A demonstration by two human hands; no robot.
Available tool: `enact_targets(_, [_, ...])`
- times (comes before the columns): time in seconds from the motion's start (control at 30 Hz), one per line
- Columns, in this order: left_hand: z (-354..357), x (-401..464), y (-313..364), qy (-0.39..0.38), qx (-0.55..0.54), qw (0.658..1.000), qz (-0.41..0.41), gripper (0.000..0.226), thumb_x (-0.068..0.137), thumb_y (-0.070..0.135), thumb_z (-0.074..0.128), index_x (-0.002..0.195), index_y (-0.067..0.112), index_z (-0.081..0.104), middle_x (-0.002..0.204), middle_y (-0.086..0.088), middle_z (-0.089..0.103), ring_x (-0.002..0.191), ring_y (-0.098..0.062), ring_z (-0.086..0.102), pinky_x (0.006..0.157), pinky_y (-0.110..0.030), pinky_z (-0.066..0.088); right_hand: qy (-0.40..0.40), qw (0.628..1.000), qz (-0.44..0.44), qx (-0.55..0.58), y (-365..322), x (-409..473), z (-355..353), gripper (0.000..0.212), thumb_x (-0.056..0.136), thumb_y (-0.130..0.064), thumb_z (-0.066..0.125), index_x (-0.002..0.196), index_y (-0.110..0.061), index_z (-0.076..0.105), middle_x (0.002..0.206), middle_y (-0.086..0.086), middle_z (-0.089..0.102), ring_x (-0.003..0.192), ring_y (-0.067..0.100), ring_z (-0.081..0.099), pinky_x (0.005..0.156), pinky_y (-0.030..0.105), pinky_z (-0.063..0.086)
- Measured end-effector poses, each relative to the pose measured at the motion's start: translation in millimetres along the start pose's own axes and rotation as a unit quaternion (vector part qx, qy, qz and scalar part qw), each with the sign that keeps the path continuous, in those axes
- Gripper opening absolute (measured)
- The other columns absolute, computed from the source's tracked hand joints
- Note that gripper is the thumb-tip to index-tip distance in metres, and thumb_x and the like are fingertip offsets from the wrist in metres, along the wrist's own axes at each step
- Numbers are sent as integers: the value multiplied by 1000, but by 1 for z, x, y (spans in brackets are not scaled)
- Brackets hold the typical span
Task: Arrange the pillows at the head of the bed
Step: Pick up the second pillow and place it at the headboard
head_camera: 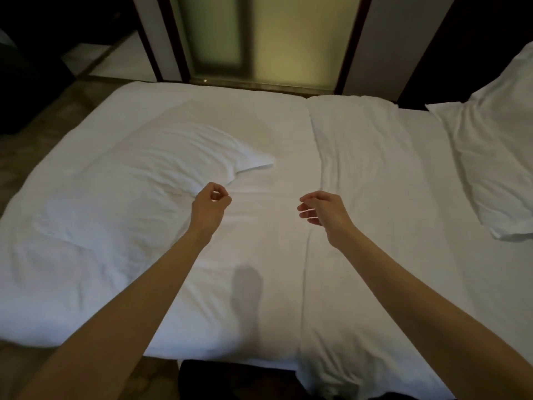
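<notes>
From the head view, my left hand (212, 202) curls loosely at the edge of the near pillow (138, 180) flat on the bed (268, 255); right hand (320, 210) hangs open, empty. Second pillow (496, 168) lies far right. I judge gripping the near one comes next.

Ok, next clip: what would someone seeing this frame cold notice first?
Two bare arms reach over a white bed, the left hand loosely curled and the right hand half open, neither holding anything. A rumpled white pillow lies flat left of the left hand, and a second pillow sits at the far right edge. Behind the bed glows a frosted yellow-green panel.
</notes>
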State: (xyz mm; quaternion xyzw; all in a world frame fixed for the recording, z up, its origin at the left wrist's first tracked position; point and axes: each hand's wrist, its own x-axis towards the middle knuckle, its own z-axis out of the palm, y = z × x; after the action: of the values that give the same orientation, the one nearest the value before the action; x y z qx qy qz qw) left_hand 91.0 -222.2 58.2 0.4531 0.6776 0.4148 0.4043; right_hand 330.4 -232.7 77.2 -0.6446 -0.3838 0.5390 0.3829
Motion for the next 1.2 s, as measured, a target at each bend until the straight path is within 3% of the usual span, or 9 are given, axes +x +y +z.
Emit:
enact_targets(0.17, [-81, 54, -31, -4, 15, 1000, -13, 15, 82, 6, 62, 75, 18, 54, 69, 4, 53, 63, -12, 48, 56, -19, 38, 20, 998, 52, 27, -4, 9, 99, 11, 87, -8, 55, 81, -12, 64, 77, 5, 67, 66, 19, 62, 66, 28, 44])
enact_targets(0.33, [-173, 126, -55, -18, 41, 999, 6, 18, 85, 7, 64, 76, 16, 52, 72, 7, 53, 66, -5, 48, 52, -3, 38, 31, 994, 92, 40, -15, 28, 208, 6, 89, -13, 56, 91, -11, 61, 82, 5, 64, 70, 19, 61, 64, 28, 45])
enact_targets(0.5, [-230, 183, -78, -21, 78, 996, -24, 29, 90, 4, 55, 70, 23, 44, 75, 5, 47, 67, -13, 43, 57, -19, 36, 33, 991, 128, 21, -13, 53, 276, 3, 91, -17, 54, 92, -16, 57, 89, 3, 61, 79, 21, 61, 68, 33, 48])
enact_targets(0.67, [-268, 231, -105, 2, 135, 990, -41, 10, 89, 1, 50, 92, 9, 55, 97, -7, 57, 85, -20, 51, 70, -27, 39, 27, 985, 165, -31, -1, 83, 328, 4, 91, -16, 52, 95, -15, 53, 92, 4, 57, 83, 23, 58, 75, 38, 47])
enact_targets(0.83, [-296, 280, -130, -13, 204, 977, -57, 27, 91, 11, 48, 116, 5, 57, 121, -18, 57, 107, -34, 58, 90, -40, 49, 13, 979, 203, -25, 9, 109, 366, 8, 91, -15, 52, 99, -12, 51, 100, 9, 57, 89, 24, 56, 76, 37, 43])
enact_targets(0.9, [-304, 300, -143, -26, 269, 961, -52, 33, 94, 19, 46, 125, 11, 54, 131, -21, 47, 117, -39, 51, 99, -45, 44, 6, 975, 222, -11, 14, 118, 377, 13, 91, -17, 54, 103, -12, 50, 105, 9, 55, 94, 25, 55, 79, 38, 41])
enact_targets(1.0, [-313, 330, -163, -24, 364, 929, -63, 40, 97, 31, 40, 136, 26, 46, 145, -13, 36, 129, -36, 39, 103, -49, 34, 4, 967, 254, 20, 29, 134, 393, 30, 90, -27, 59, 114, -12, 48, 113, 7, 50, 105, 27, 51, 87, 43, 39])
enact_targets(1.1, [-320, 356, -177, -45, 377, 921, -93, 46, 98, 38, 31, 143, 29, 36, 149, -11, 34, 133, -35, 36, 107, -49, 27, 9, 958, 282, 46, 39, 148, 405, 55, 86, -46, 62, 130, -18, 42, 116, 2, 46, 110, 27, 47, 91, 49, 38])
enact_targets(1.2, [-320, 379, -186, -78, 357, 920, -140, 53, 98, 43, 23, 147, 24, 29, 148, -16, 38, 133, -37, 38, 108, -49, 25, 1, 949, 310, 55, 51, 163, 416, 80, 79, -64, 60, 141, -23, 32, 134, 2, 43, 124, 30, 43, 99, 55, 38])
